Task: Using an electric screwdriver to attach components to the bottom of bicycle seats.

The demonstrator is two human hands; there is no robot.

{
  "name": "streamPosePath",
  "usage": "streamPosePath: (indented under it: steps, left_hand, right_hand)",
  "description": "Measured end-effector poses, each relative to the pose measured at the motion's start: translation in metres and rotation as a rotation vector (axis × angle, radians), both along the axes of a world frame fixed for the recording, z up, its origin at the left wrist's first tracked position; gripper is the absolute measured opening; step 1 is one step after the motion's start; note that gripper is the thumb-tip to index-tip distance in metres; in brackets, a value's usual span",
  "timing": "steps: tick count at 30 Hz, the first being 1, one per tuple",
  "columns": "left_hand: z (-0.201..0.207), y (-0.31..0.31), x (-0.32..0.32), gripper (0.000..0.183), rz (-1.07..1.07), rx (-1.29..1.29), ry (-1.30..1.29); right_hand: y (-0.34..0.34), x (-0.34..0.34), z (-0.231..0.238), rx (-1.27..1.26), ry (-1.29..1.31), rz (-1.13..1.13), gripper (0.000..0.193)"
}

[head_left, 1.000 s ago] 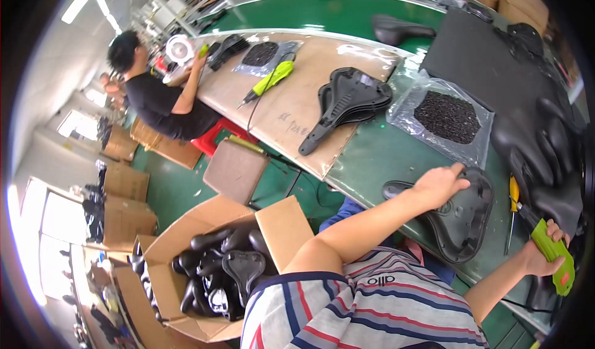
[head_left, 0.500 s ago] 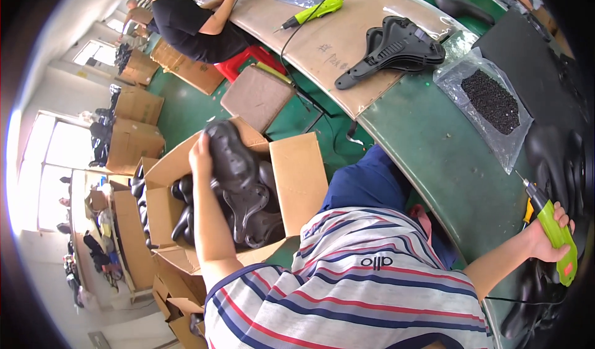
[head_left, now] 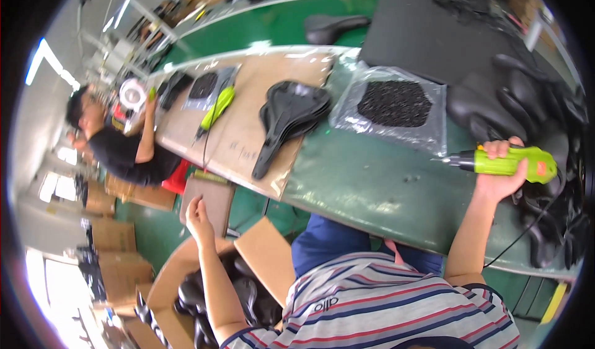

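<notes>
My right hand [head_left: 493, 180] is wrapped round a lime-green electric screwdriver [head_left: 538, 165], its bit pointing left above the green table. Nothing is in my left hand [head_left: 199, 220], which is raised over the near side of a stool [head_left: 209, 201], fingers apart. Below that arm, black bicycle saddles [head_left: 253, 290] lie in an open cardboard box [head_left: 268, 250]. Stacked black saddle bases [head_left: 286, 110] rest on the brown board on the table. Beside the screwdriver's tip is a clear plastic bag [head_left: 439, 117] under small black parts [head_left: 396, 104], too small to name.
Black saddle covers or saddles [head_left: 489, 104] crowd the table's right end, by a dark mat [head_left: 406, 36]. A second green screwdriver [head_left: 218, 110] lies farther left with its cable hanging. A co-worker in black [head_left: 121, 144] sits at the far left. A single saddle [head_left: 331, 28] lies farther back.
My left hand has let go of the saddle in the box and risen away from it. My view has turned toward the table, and the screwdriver now lies more level in my right hand.
</notes>
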State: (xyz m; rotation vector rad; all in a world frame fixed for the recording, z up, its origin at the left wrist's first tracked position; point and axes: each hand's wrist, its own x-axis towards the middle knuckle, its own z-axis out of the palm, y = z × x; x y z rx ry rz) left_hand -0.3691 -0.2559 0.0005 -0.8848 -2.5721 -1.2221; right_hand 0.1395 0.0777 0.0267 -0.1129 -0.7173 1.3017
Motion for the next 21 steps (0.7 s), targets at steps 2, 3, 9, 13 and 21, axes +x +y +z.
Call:
streamPosePath:
  steps: [2, 3, 9, 13, 21]
  left_hand:
    - [0.025, 0.09, 0.02, 0.023, -0.28, 0.063, -0.005]
    - [0.034, 0.132, 0.027, 0.023, -0.404, 0.057, -0.002]
    - [0.069, 0.38, 0.065, 0.021, -0.81, -0.156, 0.285]
    - [0.044, 0.529, 0.094, 0.033, -0.789, -0.364, 0.595]
    - [-0.019, 0.696, 0.122, 0.058, -0.64, -0.586, 0.644]
  right_hand:
    - [0.004, -0.002, -0.003, -0.03, -0.018, -0.007, 0.039]
    - [0.006, -0.003, -0.006, -0.047, -0.036, -0.033, 0.039]
    - [0.007, -0.003, -0.011, -0.133, -0.072, -0.146, 0.041]
    - [0.008, 0.005, -0.015, -0.148, -0.107, -0.196, 0.045]
    - [0.015, 0.016, -0.02, -0.138, -0.045, -0.217, 0.043]
